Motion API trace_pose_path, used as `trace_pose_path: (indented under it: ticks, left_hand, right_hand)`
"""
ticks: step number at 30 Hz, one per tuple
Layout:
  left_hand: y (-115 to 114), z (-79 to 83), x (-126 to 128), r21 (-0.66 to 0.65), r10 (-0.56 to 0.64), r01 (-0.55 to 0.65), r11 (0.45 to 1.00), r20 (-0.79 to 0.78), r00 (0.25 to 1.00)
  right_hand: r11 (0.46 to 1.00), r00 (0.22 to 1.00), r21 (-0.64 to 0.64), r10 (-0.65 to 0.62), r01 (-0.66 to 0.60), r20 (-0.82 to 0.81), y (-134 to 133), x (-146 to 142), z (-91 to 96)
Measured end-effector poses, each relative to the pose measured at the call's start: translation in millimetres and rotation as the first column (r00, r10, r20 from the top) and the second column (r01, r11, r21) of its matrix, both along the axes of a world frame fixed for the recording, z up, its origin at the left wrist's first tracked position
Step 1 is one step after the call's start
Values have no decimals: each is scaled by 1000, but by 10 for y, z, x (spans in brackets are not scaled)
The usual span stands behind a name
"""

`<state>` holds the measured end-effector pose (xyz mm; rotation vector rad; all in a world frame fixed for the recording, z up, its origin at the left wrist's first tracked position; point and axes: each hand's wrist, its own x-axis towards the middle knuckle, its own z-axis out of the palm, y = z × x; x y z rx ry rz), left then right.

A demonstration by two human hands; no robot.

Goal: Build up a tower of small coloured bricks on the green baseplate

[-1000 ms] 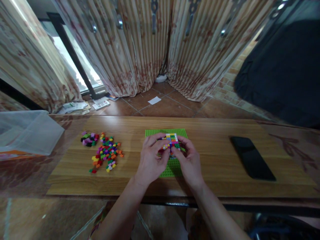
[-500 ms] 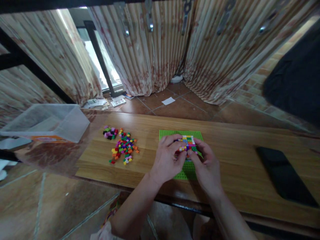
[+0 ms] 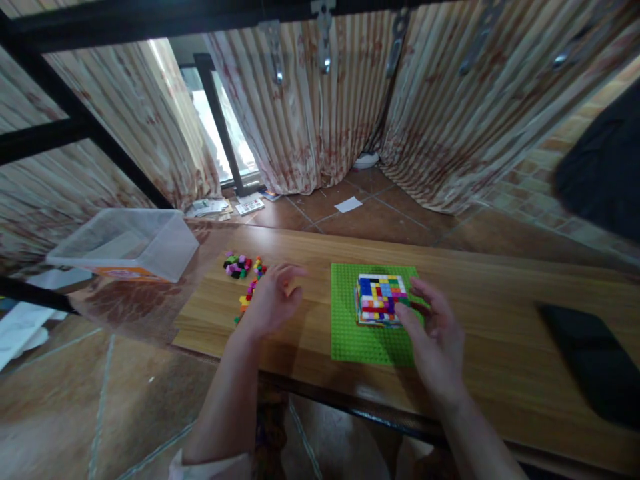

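A block of many-coloured building bricks [image 3: 383, 298] stands on a green baseplate [image 3: 345, 343]. At its right side is my right hand [image 3: 440, 333], thumb and fingers apart, the thumb tip at the block's corner; whether it touches I cannot tell. My left hand [image 3: 275, 300] hovers over the pile of loose bricks [image 3: 247, 293] on the left, fingers loosely spread, and hides much of that pile. Nothing shows between its fingers. Behind it lies a smaller heap of pink, black and green bricks [image 3: 237, 265].
A clear plastic bin [image 3: 173, 250] with an orange label stands at the left end of the wooden table [image 3: 310, 320]. A black phone-like slab [image 3: 590, 360] lies on the right. Beyond the table are curtains [image 3: 310, 120] and a white paper [image 3: 349, 205] on the floor.
My left hand has left the brick block and moved left to the loose bricks. My right hand has drawn slightly right, uncovering the block. The view has shifted a little left.
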<state>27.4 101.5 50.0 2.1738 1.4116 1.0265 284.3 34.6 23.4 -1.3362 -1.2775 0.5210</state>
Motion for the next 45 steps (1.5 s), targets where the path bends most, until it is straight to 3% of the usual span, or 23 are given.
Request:
trace_pose_path:
  ticks: [4, 9, 16, 26, 31, 35, 41, 45]
  left_hand:
    - [-8, -8, -325, -94, -7, -9, 995, -177, 984]
    - [-36, -1, -291, -157, -30, -29, 987, -361, 932]
    - [0, 12, -215, -207, -59, -17, 978, -355, 933]
    - [58, -29, -256, -123, -32, -6, 992, -308, 951]
    - [45, -20, -205, -73, 62, -72, 995, -124, 990]
    - [-10, -23, 4, -108, 15, 2, 994, 160, 987]
    - [-131, 22, 385, -264, -29, 169, 950, 465, 885]
    - [-196, 79, 525, -310, -44, 304, 901, 631, 774]
  right_hand:
    - [992, 939, -59, 121, -108, 322, -7, 58, 86]
    - [963, 882, -160, 265, -218, 389, 50, 95, 43]
    - [983, 899, -102, 183, -154, 398, 108, 60, -16]
    - [1000, 920, 2, -18, 19, 392, 115, -208, -53]
    - [1000, 928, -15, 5, 0, 372, 110, -184, -31]
    - [991, 930, -68, 128, -111, 345, 119, -78, -2]
    - [962, 907, -96, 274, -257, 321, 169, 36, 7]
    - [947, 889, -116, 320, -298, 329, 188, 62, 29]
